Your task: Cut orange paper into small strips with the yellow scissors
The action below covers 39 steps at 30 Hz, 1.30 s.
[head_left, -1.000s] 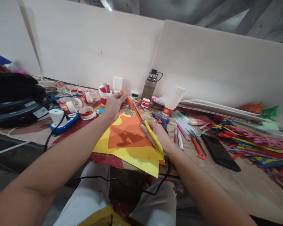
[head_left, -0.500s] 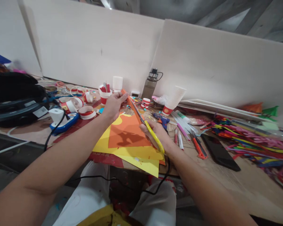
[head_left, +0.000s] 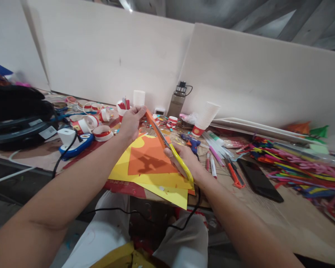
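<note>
As the left hand is shifting slightly leftward versus half a second ago, fingers pinched on the orange strip above the papers, the right hand is gripping scissors along it, probably keeping the cut taut. Yellow sheet is overhanging the front edge of the desk; wood is showing frontward of the phone.

Scissor handles glossy plastic; blades metal; orange strip matt paper.

Craft workshop, scissors, coloured paper, markers
</note>
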### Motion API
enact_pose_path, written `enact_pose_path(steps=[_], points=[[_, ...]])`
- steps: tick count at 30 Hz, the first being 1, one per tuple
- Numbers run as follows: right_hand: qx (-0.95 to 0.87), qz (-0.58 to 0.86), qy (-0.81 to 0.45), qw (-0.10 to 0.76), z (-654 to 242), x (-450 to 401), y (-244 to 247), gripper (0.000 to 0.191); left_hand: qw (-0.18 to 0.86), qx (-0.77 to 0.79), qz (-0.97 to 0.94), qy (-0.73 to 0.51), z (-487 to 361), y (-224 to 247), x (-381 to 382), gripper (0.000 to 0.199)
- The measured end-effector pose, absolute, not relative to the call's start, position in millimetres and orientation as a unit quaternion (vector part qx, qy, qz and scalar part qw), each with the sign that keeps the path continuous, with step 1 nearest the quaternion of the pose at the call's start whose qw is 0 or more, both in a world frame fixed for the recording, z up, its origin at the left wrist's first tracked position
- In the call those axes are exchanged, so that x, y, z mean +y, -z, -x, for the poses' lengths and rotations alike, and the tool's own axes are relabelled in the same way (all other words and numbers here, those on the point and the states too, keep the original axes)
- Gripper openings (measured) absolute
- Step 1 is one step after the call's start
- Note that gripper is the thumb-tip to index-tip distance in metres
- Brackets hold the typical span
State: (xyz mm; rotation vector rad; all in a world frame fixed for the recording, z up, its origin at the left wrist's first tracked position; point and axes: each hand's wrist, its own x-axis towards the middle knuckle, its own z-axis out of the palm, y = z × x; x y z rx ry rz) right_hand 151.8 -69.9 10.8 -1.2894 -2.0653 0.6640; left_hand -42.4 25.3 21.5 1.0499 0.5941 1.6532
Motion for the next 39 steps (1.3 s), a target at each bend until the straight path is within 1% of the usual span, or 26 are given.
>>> enact_pose_path(steps=[7,21,26,31,39], points=[[-0.784,0.472,-0.268,0.300,-155.3,-64.8,-9.0,0.041,0.524,0.249,-0.456,-0.675,37.8,-17.7,23.2,0.023],[-0.777,0.475,-0.275,0.306,-154.6,-65.7,-6.6,0.048,0.530,0.262,-0.459,-0.663,38.2,-19.1,21.8,0.025],[-0.775,0.478,-0.282,0.304,-154.1,-67.0,-6.5,0.048,0.538,0.245,-0.449,-0.670,38.4,-21.4,22.0,0.028],[-0.779,0.478,-0.275,0.299,-154.5,-67.4,-6.8,0.046,0.533,0.254,-0.434,-0.680,38.6,-23.3,22.1,0.029],[-0.787,0.470,-0.258,0.304,-156.3,-66.1,-4.1,0.039,0.531,0.248,-0.476,-0.656,34.5,-21.3,17.8,0.026]])
